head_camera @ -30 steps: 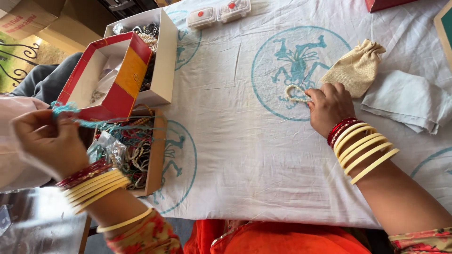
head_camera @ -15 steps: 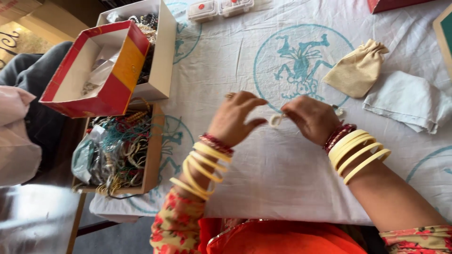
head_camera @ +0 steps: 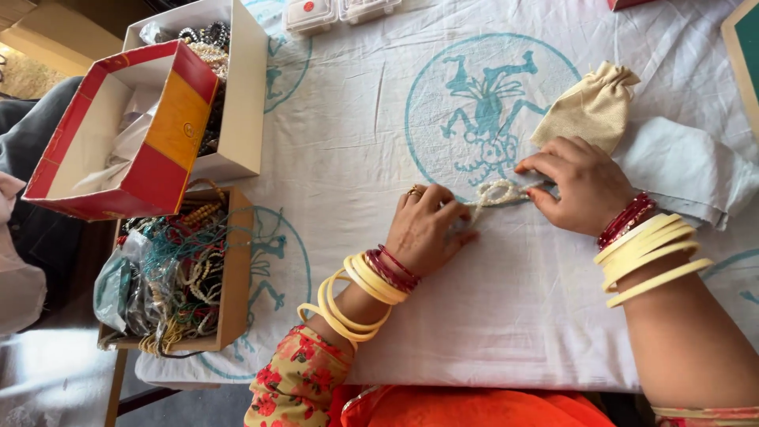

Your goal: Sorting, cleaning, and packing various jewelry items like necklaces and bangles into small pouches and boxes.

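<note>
1. I see the left hand (head_camera: 427,229) at frame centre, fingers pinched on one end of a pale bead strand (head_camera: 494,192).
2. Right hand (head_camera: 581,186), centre-right, pinches the strand's other end; strand lies on the white printed cloth (head_camera: 490,316) btwn both hands.
3. Beige pouch (head_camera: 593,107) just above the right hand, upper right.
4. Red box (head_camera: 118,130) upper left; wooden tray of tangled jewellery (head_camera: 182,277) lower left.
</note>
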